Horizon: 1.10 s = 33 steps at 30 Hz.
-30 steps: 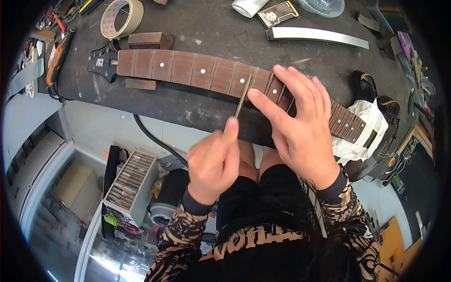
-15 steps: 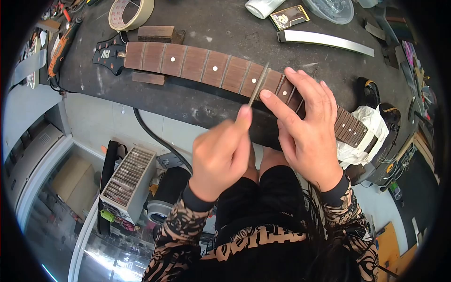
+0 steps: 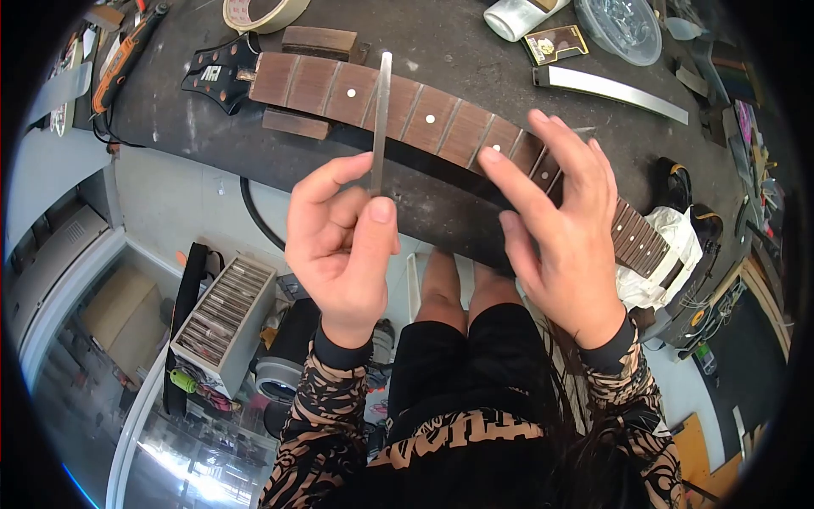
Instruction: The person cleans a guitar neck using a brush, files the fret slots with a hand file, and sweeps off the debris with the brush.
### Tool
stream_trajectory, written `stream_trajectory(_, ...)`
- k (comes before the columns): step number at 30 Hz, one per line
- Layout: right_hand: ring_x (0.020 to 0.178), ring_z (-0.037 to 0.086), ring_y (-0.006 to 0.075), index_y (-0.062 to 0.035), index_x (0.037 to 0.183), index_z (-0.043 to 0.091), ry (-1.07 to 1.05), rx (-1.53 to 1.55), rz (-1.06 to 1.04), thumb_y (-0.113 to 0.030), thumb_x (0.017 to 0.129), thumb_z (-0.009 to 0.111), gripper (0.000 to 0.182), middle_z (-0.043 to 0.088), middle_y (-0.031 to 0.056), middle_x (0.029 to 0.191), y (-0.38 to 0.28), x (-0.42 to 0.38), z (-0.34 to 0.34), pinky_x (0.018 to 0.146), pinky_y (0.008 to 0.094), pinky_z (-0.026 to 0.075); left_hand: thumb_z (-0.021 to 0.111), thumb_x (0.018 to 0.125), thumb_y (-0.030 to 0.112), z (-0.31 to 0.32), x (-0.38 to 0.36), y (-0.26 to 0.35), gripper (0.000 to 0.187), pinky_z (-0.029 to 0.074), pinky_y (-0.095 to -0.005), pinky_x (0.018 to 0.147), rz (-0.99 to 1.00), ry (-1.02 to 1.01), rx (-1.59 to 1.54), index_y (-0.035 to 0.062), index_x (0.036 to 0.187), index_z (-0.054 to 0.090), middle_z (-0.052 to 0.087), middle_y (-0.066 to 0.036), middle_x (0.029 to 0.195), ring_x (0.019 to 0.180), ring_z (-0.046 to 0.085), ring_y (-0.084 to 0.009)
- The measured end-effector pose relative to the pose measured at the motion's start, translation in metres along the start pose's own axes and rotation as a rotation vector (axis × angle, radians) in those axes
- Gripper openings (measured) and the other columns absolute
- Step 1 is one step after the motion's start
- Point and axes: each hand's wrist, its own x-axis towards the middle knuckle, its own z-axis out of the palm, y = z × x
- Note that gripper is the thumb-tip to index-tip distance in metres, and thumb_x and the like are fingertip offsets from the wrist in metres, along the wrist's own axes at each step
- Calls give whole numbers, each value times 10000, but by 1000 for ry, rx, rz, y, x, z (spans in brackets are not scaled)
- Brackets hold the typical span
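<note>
My left hand is closed on a slim flat metal file, held upright in front of the neck between thumb and fingers. Behind it, the guitar neck lies across the bench, its brown fretboard dotted white and crossed by frets. Its black headstock points left. Over the neck's middle is my right hand, fingers spread, with the index fingertip at the near edge of the fretboard beside a dot. White paper wraps the body end at the right.
Wooden blocks sit beside the neck near the headstock. A tape roll, a small black-and-gold box, a metal bar and a plastic tub lie farther back. Below the bench stands a drawer-like box.
My left hand has moved left and lifted the file off the frets, turning it more upright. My right hand stays over the neck. The camera view has shifted slightly.
</note>
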Motion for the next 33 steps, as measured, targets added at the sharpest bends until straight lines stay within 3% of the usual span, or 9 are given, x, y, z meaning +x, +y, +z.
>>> stream_trajectory(3, 1569, 486, 402, -238, 1523, 696, -29, -2, -51, 29, 837, 771, 740, 492, 166, 1694, -8, 16, 2, 1305, 653, 306, 677, 1041, -123, 6, -2, 8, 426, 504, -193, 707, -37, -6, -66, -84, 1453, 577, 726, -53, 930, 767, 632, -38)
stream_trajectory(6, 1550, 512, 394, -210, 1485, 720, -25, 51, -33, 34, 846, 756, 685, 524, 173, 1670, -8, 19, 1, 1311, 649, 302, 705, 1020, -143, 0, -8, 1, 382, 545, -204, 729, -23, -100, 33, -93, 1394, 648, 770, -111, 1052, 855, 686, -60)
stream_trajectory(8, 1534, 531, 392, -189, 1459, 732, -14, 82, -28, 39, 850, 746, 650, 548, 177, 1651, -4, 17, 3, 1310, 647, 307, 762, 965, -123, 4, -8, 1, 351, 549, -253, 645, 66, -93, 328, -64, 1310, 748, 806, -123, 988, 755, 728, -119)
stream_trajectory(10, 1521, 546, 391, -172, 1441, 739, 2, 104, -35, 43, 850, 740, 629, 564, 180, 1638, -1, 15, 4, 1307, 646, 313, 787, 922, -117, 3, -2, -1, 381, 551, -288, 615, 290, -196, 588, -40, 1296, 777, 807, -119, 925, 686, 735, -167)
stream_trajectory(12, 1510, 558, 388, -157, 1431, 741, 24, 116, -53, 45, 845, 738, 619, 573, 182, 1630, 1, 15, 6, 1302, 647, 321, 795, 875, -109, 7, -2, -5, 466, 540, -331, 583, 338, -180, 595, -2, 1329, 789, 761, -103, 802, 613, 705, -232)
stream_trajectory(18, 1505, 556, 389, -207, 1473, 736, -13, 29, -40, 34, 827, 758, 690, 566, 179, 1635, -5, 18, 6, 1291, 654, 334, 781, 878, -116, 5, 0, -10, 514, 507, -360, 547, 421, -192, 638, 1, 1379, 776, 679, -82, 712, 558, 632, -225)
stream_trajectory(27, 1484, 560, 374, -245, 1499, 727, -26, 15, -49, 30, 819, 776, 736, 559, 177, 1634, -4, 19, 8, 1285, 660, 341, 757, 851, -145, 0, -7, -10, 566, 479, -369, 535, 437, -198, 701, -4, 1399, 771, 607, -72, 679, 542, 581, -231)
stream_trajectory(33, 1529, 545, 413, -181, 1449, 742, -29, 101, -31, 63, 833, 741, 663, 572, 186, 1622, -2, 17, 2, 1310, 667, 304, 748, 825, -161, 1, -4, -16, 588, 463, -378, 531, 458, -204, 710, -11, 1393, 773, 581, -75, 680, 538, 554, -237)
